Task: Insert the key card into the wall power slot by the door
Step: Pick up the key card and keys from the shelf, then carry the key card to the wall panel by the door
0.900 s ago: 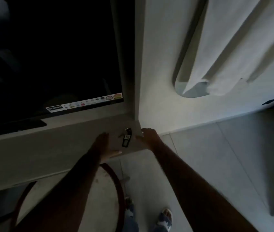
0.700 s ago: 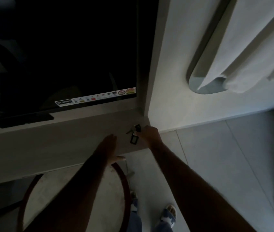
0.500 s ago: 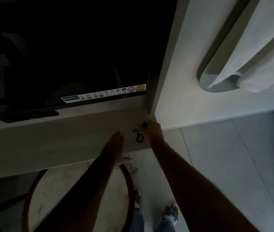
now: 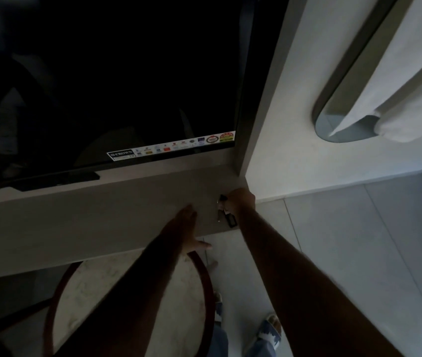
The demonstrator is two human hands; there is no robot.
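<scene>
The right hand [image 4: 240, 200] is reaching to the far right corner of the counter [image 4: 96, 220], where its fingers are curling down onto a small bunch of keys [image 4: 222, 205] with a dark rectangular key tag [image 4: 231, 220] trailing toward the counter's front edge. The fingers themselves are hidden behind the back of the hand, so it is not possible to tell whether they are pinching the bunch or only touching it. The left hand [image 4: 185, 228] is lying flat near the front edge, just left of the keys, fingers pressed together and thumb sticking out over the edge. A dark television [image 4: 127, 81] is standing along the counter's back edge. Below the front edge a round chair [image 4: 132, 300] with a dark red rim is sitting on the tiled floor [image 4: 346, 240]. A pale towel [image 4: 405, 83] is hanging on the wall to the right.
</scene>
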